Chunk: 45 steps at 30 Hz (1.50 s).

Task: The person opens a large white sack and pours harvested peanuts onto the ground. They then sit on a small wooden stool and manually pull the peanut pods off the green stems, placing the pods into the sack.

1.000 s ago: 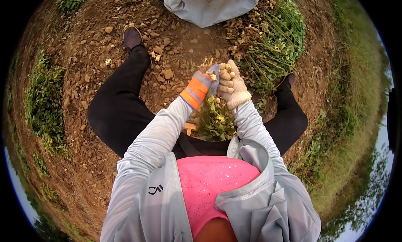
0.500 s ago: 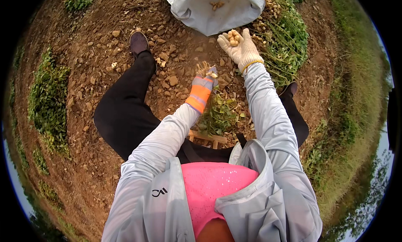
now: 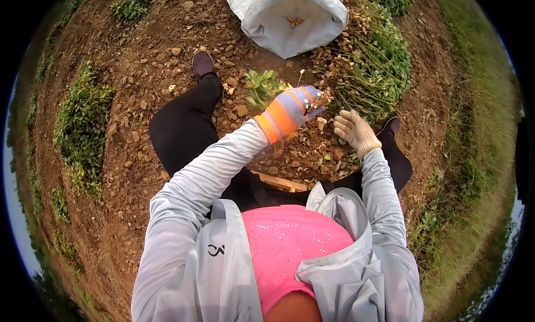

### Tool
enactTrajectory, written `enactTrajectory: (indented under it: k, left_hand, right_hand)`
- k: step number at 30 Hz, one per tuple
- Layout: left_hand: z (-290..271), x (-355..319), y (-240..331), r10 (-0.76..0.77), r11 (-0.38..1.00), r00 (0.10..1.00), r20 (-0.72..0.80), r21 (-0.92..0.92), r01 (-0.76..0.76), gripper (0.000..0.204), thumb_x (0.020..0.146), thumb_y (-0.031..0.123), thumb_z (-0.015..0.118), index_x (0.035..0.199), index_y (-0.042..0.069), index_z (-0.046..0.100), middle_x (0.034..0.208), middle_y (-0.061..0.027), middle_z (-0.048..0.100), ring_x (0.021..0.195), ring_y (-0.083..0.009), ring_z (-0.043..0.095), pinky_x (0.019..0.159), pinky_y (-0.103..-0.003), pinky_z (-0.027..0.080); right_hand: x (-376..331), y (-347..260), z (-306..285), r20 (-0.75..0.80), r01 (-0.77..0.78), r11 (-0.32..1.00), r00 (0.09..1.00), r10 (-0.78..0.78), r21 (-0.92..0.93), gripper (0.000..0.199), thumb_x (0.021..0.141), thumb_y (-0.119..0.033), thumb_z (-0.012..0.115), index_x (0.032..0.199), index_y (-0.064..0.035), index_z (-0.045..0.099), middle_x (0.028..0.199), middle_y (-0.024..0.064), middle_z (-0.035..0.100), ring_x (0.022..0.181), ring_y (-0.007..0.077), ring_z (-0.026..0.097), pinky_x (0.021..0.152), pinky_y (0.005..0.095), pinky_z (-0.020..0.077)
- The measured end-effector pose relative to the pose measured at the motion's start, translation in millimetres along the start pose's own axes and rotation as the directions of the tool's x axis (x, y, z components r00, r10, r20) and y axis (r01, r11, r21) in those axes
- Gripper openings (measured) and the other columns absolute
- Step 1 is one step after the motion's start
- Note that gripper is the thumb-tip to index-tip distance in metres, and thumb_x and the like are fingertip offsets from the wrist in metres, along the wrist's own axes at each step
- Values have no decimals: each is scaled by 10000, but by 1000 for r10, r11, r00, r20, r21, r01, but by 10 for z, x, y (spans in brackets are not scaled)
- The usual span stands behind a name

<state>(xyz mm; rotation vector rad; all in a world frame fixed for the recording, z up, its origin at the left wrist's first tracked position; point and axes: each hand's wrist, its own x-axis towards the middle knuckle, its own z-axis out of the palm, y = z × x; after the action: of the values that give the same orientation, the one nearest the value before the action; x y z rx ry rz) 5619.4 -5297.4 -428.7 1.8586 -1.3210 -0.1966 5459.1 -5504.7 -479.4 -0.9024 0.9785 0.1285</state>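
Observation:
My left hand (image 3: pixel 291 111), in an orange and grey knit glove, is closed round the stems of a peanut plant. The plant's leaves (image 3: pixel 262 88) stick out on the far left side of the fist, and its pale roots (image 3: pixel 321 100) on the right. To the right, my right hand (image 3: pixel 353 131) wears a cream knit glove with a yellow cuff edge. Its fingers are stretched out, and I see nothing in it. A white sack (image 3: pixel 278 37) lies ahead with its mouth toward me, several peanuts (image 3: pixel 295 22) inside.
Pulled peanut plants (image 3: pixel 382 71) with pods lie heaped at the right, beside the sack. Green plants (image 3: pixel 83 127) form a row at the left. Stony brown soil (image 3: pixel 134 99) surrounds my legs. A wooden piece (image 3: pixel 278 181) shows between them. Grass (image 3: pixel 473 138) runs along the far right.
My right hand has drawn back from the sack toward me, and the peanuts in its palm are gone. My left hand has moved right and turned the plant, its leaves now pointing away from me.

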Motion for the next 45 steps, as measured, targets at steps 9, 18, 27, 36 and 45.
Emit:
enactTrajectory:
  k: [9,18,27,36,45]
  left_hand:
    - [-2304,13,-557,-295,343,951,-90,919,193,335,833,281,624,1079,82,514,1017,-167,593,938,-366,575,762,-441,482]
    - [-3216,-760,-383,-873,-17,411,-263,858,513,740,782,479,670,1347,92,393,1314,-180,476,1186,-348,477,973,-442,398]
    - [-1486,-565,-1376,-796,604,499,343,405,686,468,827,258,682,1224,62,531,1001,-114,649,920,-211,607,809,-328,473]
    - [-213,-442,-1877,-632,718,428,646,279,638,355,840,105,609,1183,56,533,1010,-171,643,915,-304,623,770,-367,485]
    - [412,-43,-1768,-473,675,450,758,-17,738,301,908,264,566,1118,49,584,951,-106,653,861,-205,605,770,-322,470]
  right_hand:
    - [-127,260,-436,-72,83,996,994,-86,-36,414,955,-297,437,1220,20,470,1099,149,575,894,215,595,732,307,538]
    - [-207,224,-472,-143,13,978,989,-43,-209,352,939,-305,486,1125,-11,542,919,77,595,750,171,595,629,257,534]
    - [-102,391,-590,-319,-142,915,948,16,-378,246,929,-254,480,983,-36,580,868,78,588,678,170,565,611,268,507]
    - [421,-219,-39,-339,-223,374,898,-281,-900,323,906,-311,463,1134,-126,597,1167,129,583,1051,325,558,910,391,436]
    - [1312,-1119,227,-82,-161,-169,913,-399,-972,323,915,-347,493,1076,-91,607,1063,132,619,989,313,584,868,403,455]
